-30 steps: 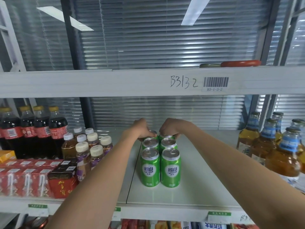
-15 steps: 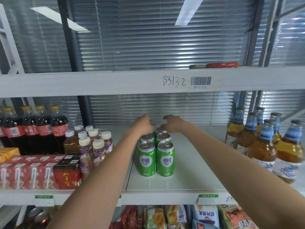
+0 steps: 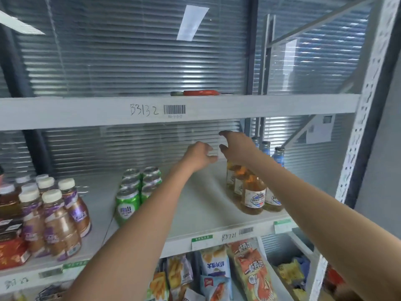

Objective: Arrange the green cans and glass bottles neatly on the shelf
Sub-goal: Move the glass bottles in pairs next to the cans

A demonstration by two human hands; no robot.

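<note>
Hands over the shelf, between cans and bottles

I see both hands empty with fingers loosely spread: the left hand [image 3: 200, 154] hangs over bare shelf [image 3: 195, 205], the right hand [image 3: 235, 148] just above the glass bottles [image 3: 253, 192]. Those bottles stand upright, long axis vertical, directly below and slightly right of my right hand, the nearer one. The green cans [image 3: 138, 187] sit in two rows, down and left of my left hand.
</note>
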